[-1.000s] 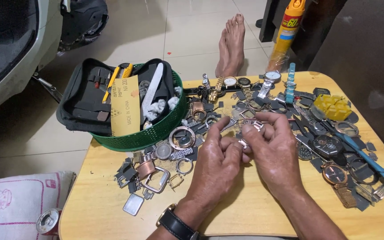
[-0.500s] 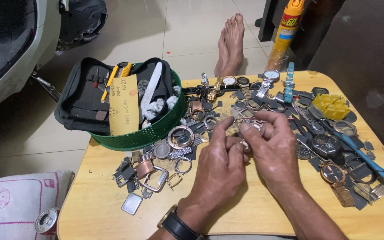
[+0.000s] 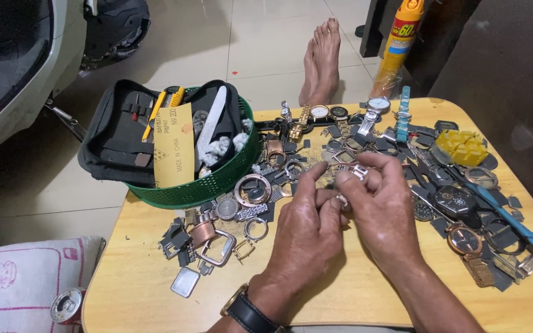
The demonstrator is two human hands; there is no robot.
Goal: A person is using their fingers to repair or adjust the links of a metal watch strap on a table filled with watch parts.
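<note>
Both hands meet over the middle of the wooden table (image 3: 155, 271), the left hand (image 3: 306, 225) and right hand (image 3: 380, 206) pinched shut with fingertips on one small silvery watch part (image 3: 351, 171), held just above the scattered cases and straps. Judging from this, it pays to keep the piece low over the table so a slip lands among the parts, and to brace the wrists while the fingertips turn it

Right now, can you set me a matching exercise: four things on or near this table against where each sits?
Things:
1 green basket
2 yellow block
3 spray can
4 drink can

Places:
A floor, beyond far edge
B table's right side
C table's left far corner
D below table's near left corner

Pairs: 1-C, 2-B, 3-A, 4-D
</note>
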